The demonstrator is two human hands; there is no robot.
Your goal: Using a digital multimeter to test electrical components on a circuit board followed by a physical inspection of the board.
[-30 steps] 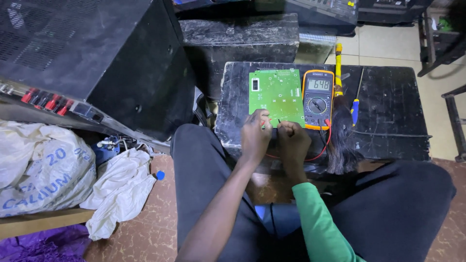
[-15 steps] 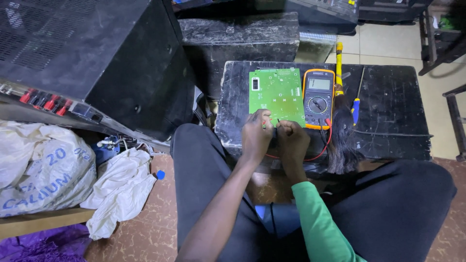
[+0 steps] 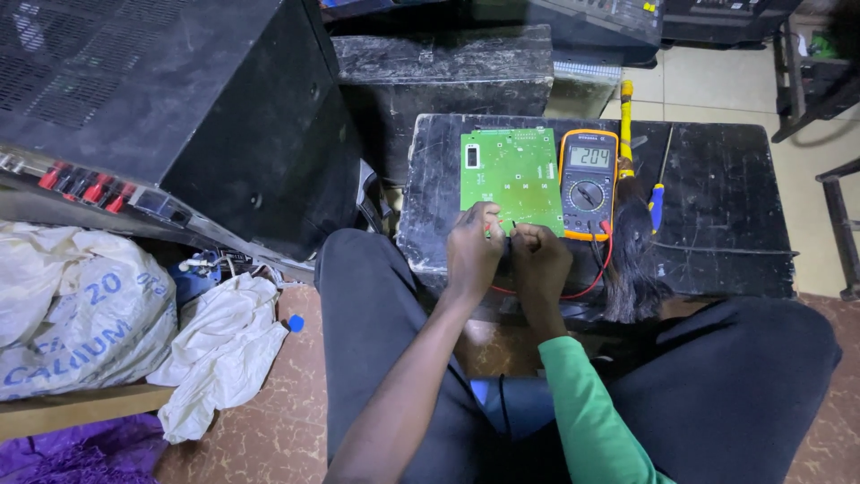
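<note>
On black worn table (image 3: 717,224) | left hand (image 3: 473,246), right hand (image 3: 540,260) pinch probes on green board (image 3: 511,170) | tiled floor (image 3: 708,85)

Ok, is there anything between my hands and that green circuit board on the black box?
Nothing visible. The left hand and right hand are both at the near edge of the green circuit board. The multimeter sits beside it on the right, out of the way.

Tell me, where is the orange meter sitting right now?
In the head view, the orange meter lies on the black box, just right of the green circuit board and left of a brush.
</note>
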